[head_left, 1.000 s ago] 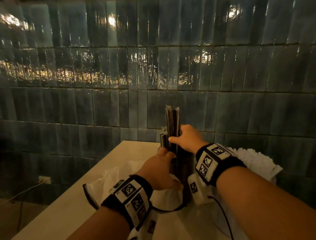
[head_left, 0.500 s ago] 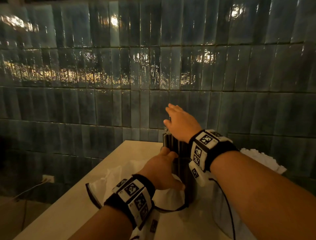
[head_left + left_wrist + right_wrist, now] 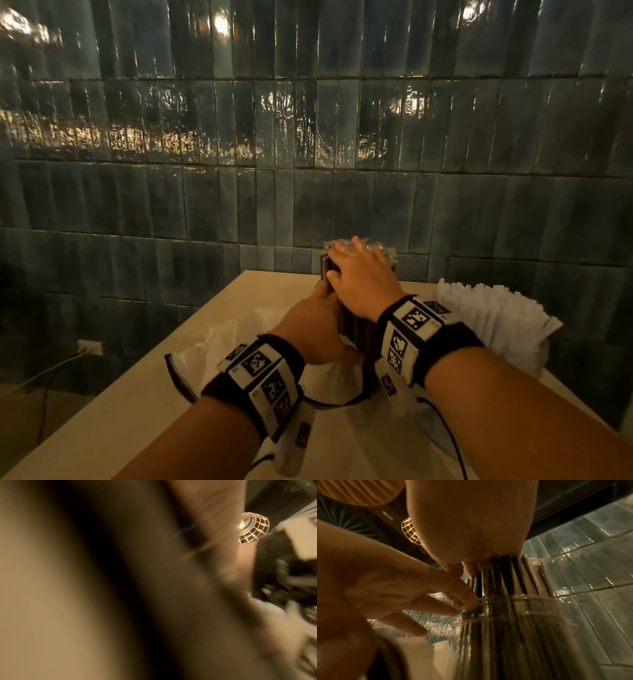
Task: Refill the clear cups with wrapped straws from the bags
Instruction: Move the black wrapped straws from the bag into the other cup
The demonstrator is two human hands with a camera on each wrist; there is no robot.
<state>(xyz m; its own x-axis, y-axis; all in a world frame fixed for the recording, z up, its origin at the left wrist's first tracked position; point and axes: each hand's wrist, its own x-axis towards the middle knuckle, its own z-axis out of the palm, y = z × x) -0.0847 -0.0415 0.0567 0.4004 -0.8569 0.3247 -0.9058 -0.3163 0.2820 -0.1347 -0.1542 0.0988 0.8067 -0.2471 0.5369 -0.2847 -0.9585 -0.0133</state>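
Head view: right hand (image 3: 359, 277) lies flat, fingers straight, pressing down on tops of dark wrapped straws (image 3: 496, 577) standing in clear cup (image 3: 513, 628) on desk (image 3: 102, 428). Left hand (image 3: 320, 329) touches cup's rim; its grip can't be made out. White straws (image 3: 489, 315) sit right. Left wrist view blurred.

I read this as a dim café or bar service corner: glossy dark-green wall tiles (image 3: 308, 205), a pale surface (image 3: 113, 411) carrying a clear cup (image 3: 513, 628) packed with dark wrapped straws (image 3: 496, 577), and a caged pendant lamp (image 3: 254, 528) overhead.
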